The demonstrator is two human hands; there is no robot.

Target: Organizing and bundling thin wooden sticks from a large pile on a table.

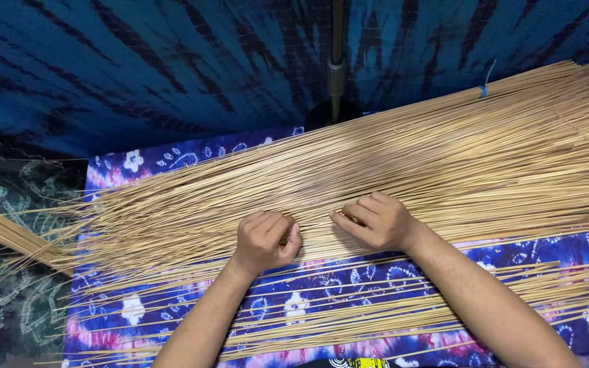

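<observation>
Pinching: I am curling my left hand [264, 240] and right hand [375, 221], slightly apart, on thin sticks [390, 163].
Reason: I am probably separating a few.

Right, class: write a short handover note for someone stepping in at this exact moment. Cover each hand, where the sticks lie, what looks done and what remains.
Left hand: curled, fingertips on the big spread of thin bamboo sticks.
Right hand: curled, pinching at sticks in the same spread.
Things: the spread fans across the tie-dye cloth; a thinner row of sticks lies nearer the body; a separate bundle sits far left.
Done: seemingly the near row, pulled apart from the spread.
Left: most of the spread.
</observation>
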